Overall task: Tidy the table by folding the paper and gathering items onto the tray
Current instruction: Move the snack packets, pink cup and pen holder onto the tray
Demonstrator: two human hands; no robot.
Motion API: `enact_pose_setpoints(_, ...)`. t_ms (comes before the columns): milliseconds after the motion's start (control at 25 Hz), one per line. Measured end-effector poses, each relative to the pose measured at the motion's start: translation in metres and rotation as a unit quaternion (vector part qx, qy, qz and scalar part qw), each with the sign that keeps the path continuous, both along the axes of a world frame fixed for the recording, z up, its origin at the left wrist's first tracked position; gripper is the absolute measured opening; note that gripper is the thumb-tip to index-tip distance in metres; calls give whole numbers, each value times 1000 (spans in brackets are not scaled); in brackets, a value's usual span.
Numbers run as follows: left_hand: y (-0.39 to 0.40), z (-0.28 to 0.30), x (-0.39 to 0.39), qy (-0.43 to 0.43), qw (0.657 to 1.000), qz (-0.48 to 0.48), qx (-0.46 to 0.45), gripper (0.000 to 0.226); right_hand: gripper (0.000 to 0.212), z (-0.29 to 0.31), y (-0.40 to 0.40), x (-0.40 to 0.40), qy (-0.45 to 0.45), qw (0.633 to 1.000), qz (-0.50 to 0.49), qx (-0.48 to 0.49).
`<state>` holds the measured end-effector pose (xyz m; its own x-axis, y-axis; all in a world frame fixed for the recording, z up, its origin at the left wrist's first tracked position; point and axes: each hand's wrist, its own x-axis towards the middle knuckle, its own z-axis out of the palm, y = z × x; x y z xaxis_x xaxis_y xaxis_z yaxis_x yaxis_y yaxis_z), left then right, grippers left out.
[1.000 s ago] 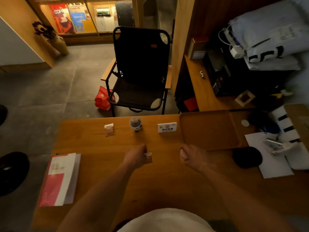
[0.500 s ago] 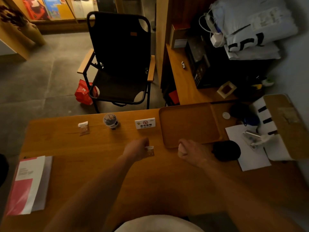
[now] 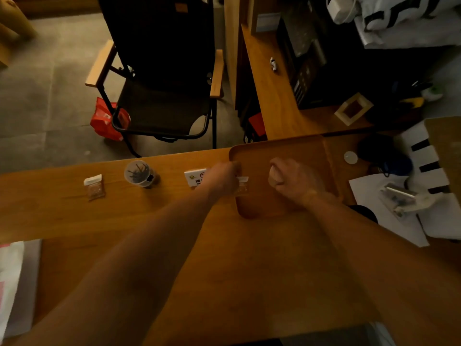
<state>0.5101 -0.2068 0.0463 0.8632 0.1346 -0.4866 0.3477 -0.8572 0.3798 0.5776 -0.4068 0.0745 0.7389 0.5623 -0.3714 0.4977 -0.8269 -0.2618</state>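
Left hand (image 3: 222,179) pinches packet (image 3: 242,187) over tray (image 3: 294,148) left rim; right hand (image 3: 291,182) fisted, contents unclear. Lower packet flat inside rim, then release.

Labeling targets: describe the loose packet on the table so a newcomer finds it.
Start at the wooden table, far edge. Left of the clear cup of dark sticks lies a small packet, flat. It has a white top strip over brownish contents, and no hand touches it.

I see a café-like lounge: long wooden table (image 3: 104,216), small no-smoking sign (image 3: 195,176), black folding armchair (image 3: 162,78).
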Motion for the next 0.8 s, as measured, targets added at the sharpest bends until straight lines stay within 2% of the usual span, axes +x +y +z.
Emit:
enact_pose_setpoints(280, 0, -23, 44, -31, 996, 62, 48, 24, 55, -25, 24, 46, -32, 999, 27, 29)
enact_pose_setpoints(400, -1, -23, 46, -2, 997, 51, 57, 28, 54, -24, 31, 53, -18, 999, 19, 48)
enact_pose_setpoints(560, -4, -23, 48, -11, 996, 26, 83, 28, 51, -26, 38, 56, -12, 998, 16, 64)
enact_pose_setpoints(800, -10, -31, 54, -48, 980, -45, 187, 33, 51, -31, 34, 56, -8, 998, 19, 64)
